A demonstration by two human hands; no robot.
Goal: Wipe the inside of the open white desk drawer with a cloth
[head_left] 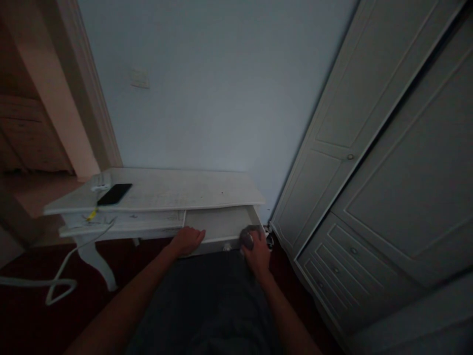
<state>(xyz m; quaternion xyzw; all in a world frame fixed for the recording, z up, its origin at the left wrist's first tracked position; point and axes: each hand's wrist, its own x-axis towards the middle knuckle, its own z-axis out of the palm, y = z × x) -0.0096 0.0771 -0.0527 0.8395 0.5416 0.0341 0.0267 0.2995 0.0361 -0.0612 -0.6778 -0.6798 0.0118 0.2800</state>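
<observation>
A white drawer (218, 219) stands pulled out from the right half of a white console table (177, 190). Its inside shows a bare pale bottom, and a small knob (226, 247) sits on its front. My left hand (187, 240) is closed over the drawer's front edge near the left corner. At the right front corner my right hand (257, 250) is closed round a bunched dark grey cloth (247, 237), pressed against the drawer's edge. The fingers of that hand are partly hidden by the cloth.
A black phone (115, 194) and a small white device (101, 181) lie on the tabletop's left end. A white cable (61, 276) loops down to the dark red floor. A white wardrobe (332, 162) stands on the right; a doorway opens on the left.
</observation>
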